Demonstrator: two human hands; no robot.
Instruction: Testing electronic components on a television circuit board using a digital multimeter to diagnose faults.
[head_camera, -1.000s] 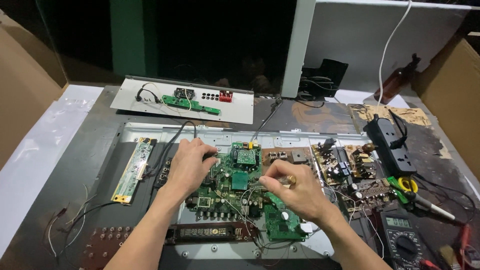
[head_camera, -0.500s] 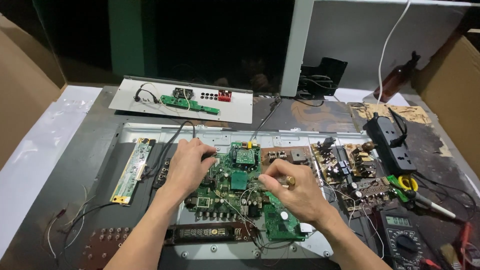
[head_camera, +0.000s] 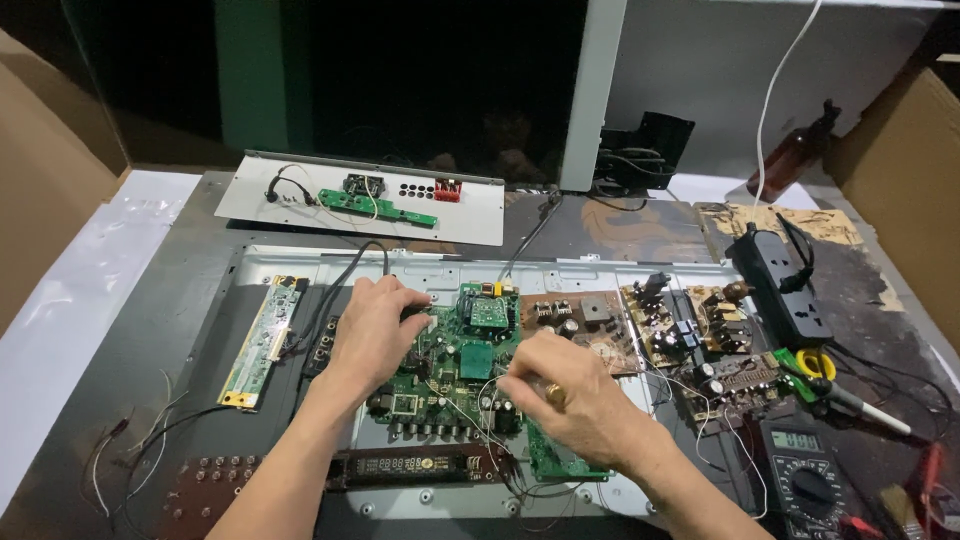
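A green main circuit board (head_camera: 462, 372) lies on a grey metal chassis (head_camera: 300, 262) in the middle of the bench. My left hand (head_camera: 375, 332) rests on the board's upper left corner, fingers curled down against its edge. My right hand (head_camera: 565, 395) hovers over the board's right half with fingertips pinched together on thin white wires (head_camera: 480, 400). Whether a small tool sits in those fingers is not visible. A brown power board (head_camera: 650, 335) with capacitors and coils lies just right of my right hand.
A narrow green strip board (head_camera: 262, 340) lies at the chassis's left. A grey panel (head_camera: 300, 205) with a small green board sits behind. At the right are a black power strip (head_camera: 780, 285), a soldering iron (head_camera: 850, 400), a multimeter (head_camera: 805, 485) and a brown bottle (head_camera: 790, 160). Cardboard boxes flank both sides.
Both hands stay on the main board; the right hand has shifted only slightly over the wires.
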